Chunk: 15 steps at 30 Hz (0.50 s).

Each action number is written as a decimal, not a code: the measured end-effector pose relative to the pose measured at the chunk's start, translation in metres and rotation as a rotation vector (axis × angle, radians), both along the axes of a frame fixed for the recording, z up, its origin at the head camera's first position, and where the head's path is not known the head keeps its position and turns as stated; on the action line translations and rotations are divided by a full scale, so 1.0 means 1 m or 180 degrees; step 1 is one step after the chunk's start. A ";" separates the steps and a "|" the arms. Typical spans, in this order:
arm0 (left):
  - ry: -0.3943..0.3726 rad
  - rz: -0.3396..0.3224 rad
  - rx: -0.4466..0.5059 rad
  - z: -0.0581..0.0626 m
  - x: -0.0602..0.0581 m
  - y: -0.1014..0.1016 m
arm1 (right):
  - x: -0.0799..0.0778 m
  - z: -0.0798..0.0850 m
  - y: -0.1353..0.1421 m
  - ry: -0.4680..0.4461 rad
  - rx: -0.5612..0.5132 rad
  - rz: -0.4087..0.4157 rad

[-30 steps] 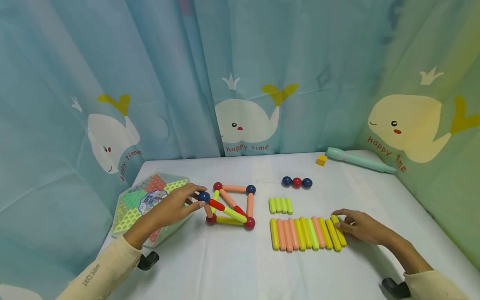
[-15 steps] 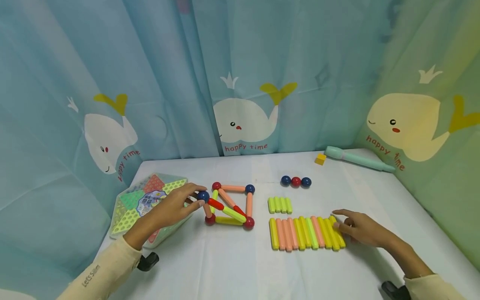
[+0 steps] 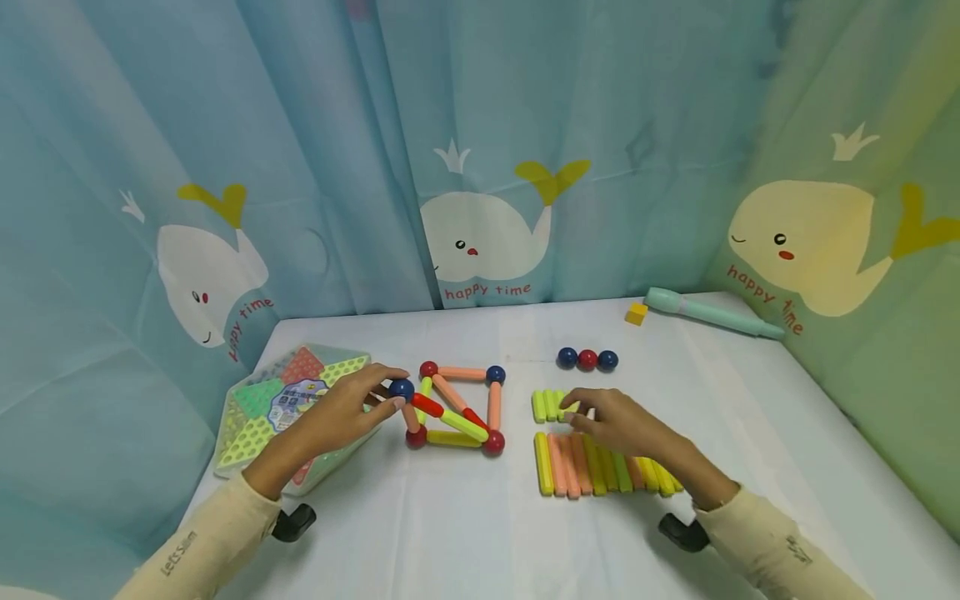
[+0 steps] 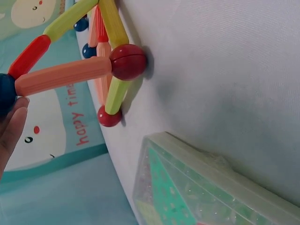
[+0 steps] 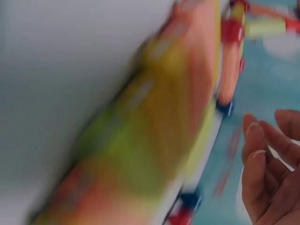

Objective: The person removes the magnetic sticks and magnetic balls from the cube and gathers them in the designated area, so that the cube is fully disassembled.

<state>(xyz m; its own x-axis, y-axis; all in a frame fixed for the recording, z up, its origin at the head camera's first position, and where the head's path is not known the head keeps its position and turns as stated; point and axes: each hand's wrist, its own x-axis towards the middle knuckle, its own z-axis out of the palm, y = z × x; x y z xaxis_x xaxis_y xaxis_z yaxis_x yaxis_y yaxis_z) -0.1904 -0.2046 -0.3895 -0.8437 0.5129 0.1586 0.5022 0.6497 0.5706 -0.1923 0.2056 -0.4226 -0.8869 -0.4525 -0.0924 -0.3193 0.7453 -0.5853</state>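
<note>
My left hand [image 3: 348, 417] pinches a blue ball [image 3: 401, 389] between thumb and fingers. This ball is the raised corner of a frame of magnetic rods and balls. From it a salmon rod [image 4: 65, 75] slopes to a red ball [image 4: 128, 62] on the table, and a red and light-green pair of rods [image 3: 463, 425] slopes to another red ball [image 3: 493, 442]. Over the short light-green rods [image 3: 539, 407] hovers my right hand [image 3: 626, 425], fingers loosely bent, nothing held. Its forearm and palm partly cover the row of long rods [image 3: 543, 467], blurred in the right wrist view.
A clear plastic box [image 3: 258, 396] with a patterned lid stands at the left, under my left forearm. Three loose balls [image 3: 587, 360] line up behind the short rods. At the back right lie a yellow cube [image 3: 636, 313] and a mint-green pen-shaped object [image 3: 712, 312].
My right hand has left the right end of the long rods, now pushed together evenly, and moved left over the short rods. The left hand keeps its hold on the blue ball.
</note>
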 end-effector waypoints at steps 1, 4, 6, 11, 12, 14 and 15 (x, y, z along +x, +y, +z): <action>0.0003 0.0004 0.0011 0.000 0.000 0.000 | -0.003 0.000 -0.014 -0.0035 0.0013 0.0098; 0.0043 -0.0016 0.0041 -0.002 -0.001 0.000 | -0.009 -0.001 -0.054 -0.0082 0.0044 0.0390; 0.0060 -0.0031 0.0053 -0.002 -0.001 0.000 | -0.012 -0.001 -0.077 -0.0073 0.0009 0.0562; 0.0117 -0.0060 0.0058 -0.003 -0.002 -0.001 | -0.018 -0.002 -0.115 -0.0083 -0.0008 0.0742; 0.0123 -0.0062 0.0054 -0.003 -0.002 -0.001 | -0.020 -0.003 -0.119 -0.0095 0.0019 0.0756; 0.0123 -0.0055 0.0042 -0.002 -0.002 -0.001 | -0.023 -0.006 -0.124 -0.0107 0.0054 0.0807; 0.0114 -0.0047 0.0037 -0.002 -0.002 -0.001 | -0.024 -0.007 -0.126 -0.0113 0.0055 0.0838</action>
<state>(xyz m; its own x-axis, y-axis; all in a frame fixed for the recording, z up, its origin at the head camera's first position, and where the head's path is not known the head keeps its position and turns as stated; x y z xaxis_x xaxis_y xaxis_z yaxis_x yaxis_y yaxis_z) -0.1924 -0.2054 -0.3916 -0.8297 0.5232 0.1946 0.5320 0.6354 0.5597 -0.2166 0.0797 -0.4296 -0.7349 -0.6654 -0.1312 -0.4830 0.6492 -0.5875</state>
